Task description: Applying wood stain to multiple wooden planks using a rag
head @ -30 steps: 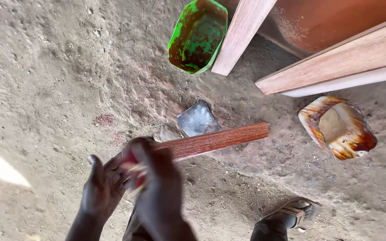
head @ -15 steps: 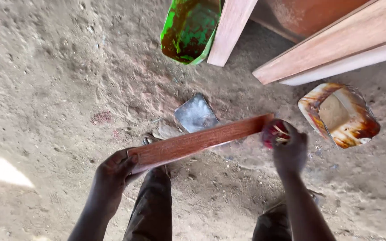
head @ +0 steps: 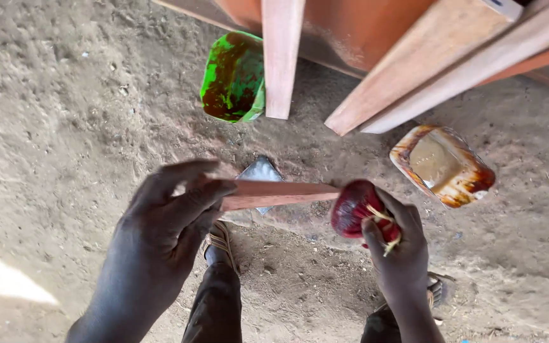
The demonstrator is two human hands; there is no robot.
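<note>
Gripping wooden strip [head: 281, 194] in left hand [head: 173, 219], right hand [head: 395, 244] fingers clutching red-stained pad [head: 356, 208]

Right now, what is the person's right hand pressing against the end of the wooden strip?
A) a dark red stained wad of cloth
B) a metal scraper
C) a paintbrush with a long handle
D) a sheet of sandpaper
A: the right hand grips a rounded dark red wad against the end of the wooden strip, which the left hand holds at its other end.
</note>
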